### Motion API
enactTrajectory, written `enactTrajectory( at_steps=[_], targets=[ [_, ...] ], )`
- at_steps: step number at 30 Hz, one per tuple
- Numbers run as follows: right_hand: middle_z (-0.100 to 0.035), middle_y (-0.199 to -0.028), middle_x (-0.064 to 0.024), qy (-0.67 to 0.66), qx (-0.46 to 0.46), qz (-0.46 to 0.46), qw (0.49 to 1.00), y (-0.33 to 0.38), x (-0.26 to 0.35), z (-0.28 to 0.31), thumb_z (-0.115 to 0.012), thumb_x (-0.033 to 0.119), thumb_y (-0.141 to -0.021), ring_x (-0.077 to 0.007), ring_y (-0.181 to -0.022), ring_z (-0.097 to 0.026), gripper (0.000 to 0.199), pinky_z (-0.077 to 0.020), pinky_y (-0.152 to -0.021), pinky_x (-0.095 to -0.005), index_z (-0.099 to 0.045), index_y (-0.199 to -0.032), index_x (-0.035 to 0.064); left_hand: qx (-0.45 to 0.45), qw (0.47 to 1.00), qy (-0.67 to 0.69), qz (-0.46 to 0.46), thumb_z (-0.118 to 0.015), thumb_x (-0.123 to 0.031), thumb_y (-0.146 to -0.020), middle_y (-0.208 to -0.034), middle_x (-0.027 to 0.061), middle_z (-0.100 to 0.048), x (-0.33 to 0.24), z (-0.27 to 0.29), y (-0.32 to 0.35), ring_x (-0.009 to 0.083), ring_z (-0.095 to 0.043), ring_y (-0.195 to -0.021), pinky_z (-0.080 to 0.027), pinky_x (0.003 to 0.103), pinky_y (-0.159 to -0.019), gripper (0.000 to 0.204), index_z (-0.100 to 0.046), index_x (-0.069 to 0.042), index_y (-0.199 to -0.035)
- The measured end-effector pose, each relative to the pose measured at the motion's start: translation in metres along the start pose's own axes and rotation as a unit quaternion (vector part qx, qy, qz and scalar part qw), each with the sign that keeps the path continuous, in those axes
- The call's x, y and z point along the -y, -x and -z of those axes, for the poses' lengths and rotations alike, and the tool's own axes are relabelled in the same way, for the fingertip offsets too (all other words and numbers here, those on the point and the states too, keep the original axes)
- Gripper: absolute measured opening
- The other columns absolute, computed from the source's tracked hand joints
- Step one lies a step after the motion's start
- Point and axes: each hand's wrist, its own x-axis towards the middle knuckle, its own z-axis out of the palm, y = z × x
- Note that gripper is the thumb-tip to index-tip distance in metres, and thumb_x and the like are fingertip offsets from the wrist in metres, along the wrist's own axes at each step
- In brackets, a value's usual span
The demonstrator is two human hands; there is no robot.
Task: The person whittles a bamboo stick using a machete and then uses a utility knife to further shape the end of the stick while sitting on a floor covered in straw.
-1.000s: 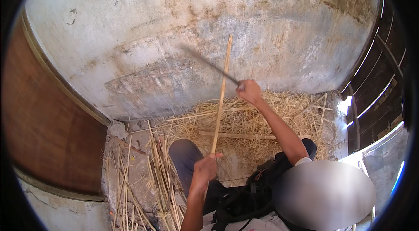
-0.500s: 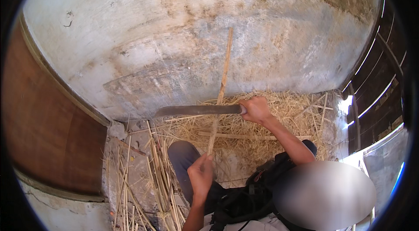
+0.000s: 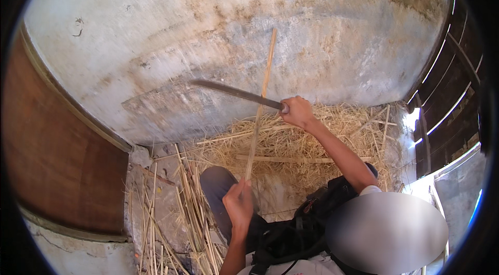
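Pale wooden strip (image 3: 255, 137) slants above floor (image 3: 273, 192) toward far edge; left hand (image 3: 239, 203) clenched round near end, likely steadying it; right hand (image 3: 298, 112) grasping machete (image 3: 231, 89) handle, likely so fingers clear blade crossing strip.

Shavings (image 3: 345, 124) lie along the far edge of the floor (image 3: 167, 192), by the wall (image 3: 234, 41), a slat (image 3: 291, 159) on top. Loose strips (image 3: 195, 212) lie toward the floor's left edge. The knife (image 3: 228, 88) in the right hand (image 3: 297, 112) crosses the strip (image 3: 268, 70) in the left hand (image 3: 238, 203).
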Motion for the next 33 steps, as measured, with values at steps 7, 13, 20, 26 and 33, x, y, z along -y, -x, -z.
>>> enactTrajectory(
  at_steps=[7,13,20,26,33],
  targets=[
    [-0.071,-0.071,-0.0128,0.078,-0.073,0.093,0.990,0.006,0.028,0.000,-0.063,0.016,-0.082,-0.0278,-0.066,-0.071,0.020,-0.0591,-0.061,-0.0443,-0.078,-0.095,0.0125,-0.007,1.000,-0.017,-0.021,-0.071,-0.008,-0.096,-0.068,0.0070,-0.056,0.004,0.003,-0.003,0.0077,-0.047,-0.064,-0.038,0.028,-0.056,0.024,-0.073,0.006,-0.115],
    [-0.073,-0.082,-0.0176,0.046,-0.035,-0.055,0.997,-0.024,0.000,0.012,-0.065,0.020,-0.083,-0.0342,-0.077,-0.074,0.019,-0.0605,-0.071,-0.0482,-0.077,-0.096,0.0133,0.002,0.999,-0.037,-0.024,-0.071,-0.004,-0.093,-0.068,0.0154,-0.057,-0.003,-0.004,0.005,0.0217,-0.054,-0.060,-0.043,0.034,-0.056,0.020,-0.074,0.004,-0.111],
    [-0.069,-0.066,-0.0084,-0.034,-0.052,-0.053,0.997,-0.014,-0.025,-0.013,-0.065,0.012,-0.077,-0.0184,-0.057,-0.064,0.018,-0.0542,-0.052,-0.0366,-0.077,-0.090,0.0147,-0.002,0.998,-0.057,-0.027,-0.072,-0.006,-0.094,-0.065,0.0077,-0.052,0.000,-0.004,0.006,0.0092,-0.045,-0.060,-0.037,0.030,-0.054,0.023,-0.075,0.002,-0.116],
    [-0.068,-0.068,-0.0101,0.014,-0.020,0.056,0.998,0.020,0.000,-0.026,-0.069,0.017,-0.076,-0.0268,-0.064,-0.070,0.014,-0.0555,-0.058,-0.0439,-0.076,-0.088,0.0209,-0.016,0.998,-0.048,-0.023,-0.072,-0.007,-0.095,-0.070,0.0044,-0.057,0.010,-0.002,0.007,0.0083,-0.048,-0.062,-0.038,0.029,-0.055,0.025,-0.075,0.003,-0.118],
    [-0.070,-0.071,-0.0087,-0.012,-0.099,0.051,0.994,0.028,0.015,-0.021,-0.070,0.021,-0.076,-0.0289,-0.067,-0.071,0.013,-0.0550,-0.060,-0.0437,-0.075,-0.087,0.0209,-0.012,0.997,0.071,0.023,-0.068,-0.008,-0.099,-0.085,0.0011,-0.062,0.002,0.008,0.015,0.0054,-0.054,-0.071,-0.042,0.024,-0.061,0.027,-0.073,0.004,-0.124]
  ],
)
